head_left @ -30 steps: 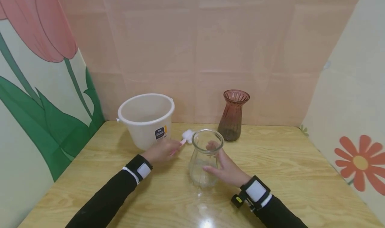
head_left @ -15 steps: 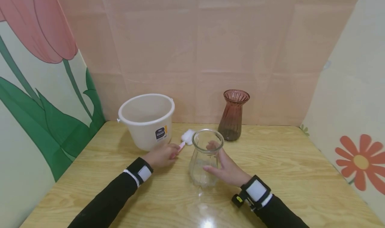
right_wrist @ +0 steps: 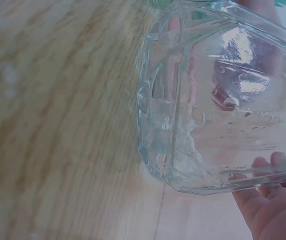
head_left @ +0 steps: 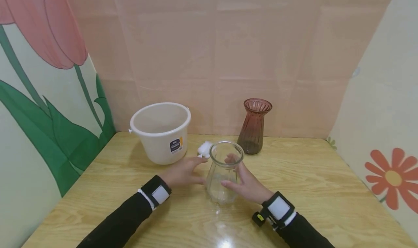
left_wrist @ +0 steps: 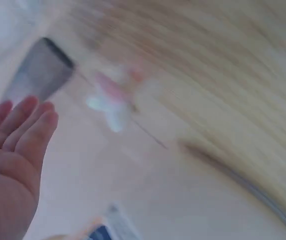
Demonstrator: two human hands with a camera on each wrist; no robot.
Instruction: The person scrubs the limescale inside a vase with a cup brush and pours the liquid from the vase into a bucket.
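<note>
A clear glass vase stands upright on the wooden counter, near its middle, and both hands are at it. The right hand is wrapped round the vase's right side, thumb toward the front and fingers showing through the glass at the back — a grip that seems meant to keep the light, smooth vessel from sliding or tipping. The right wrist view shows the ribbed glass wall close up, with fingertips pressed against it from the far side. The left hand lies flat-fingered just to the vase's left, its fingers stretched out and relaxed, holding nothing; whether the fingertips actually touch the glass cannot be told from the head view. In the blurred left wrist view the same hand shows straight fingers lying together. Just beyond those fingers, between the vase and a white plastic bucket, a small brush with a white fluffy head rests on the counter — within easy reach of the left hand. The bucket stands upright at the back left with its mouth open. A reddish-brown ribbed vase stands apart at the back, near the pink wall.
</note>
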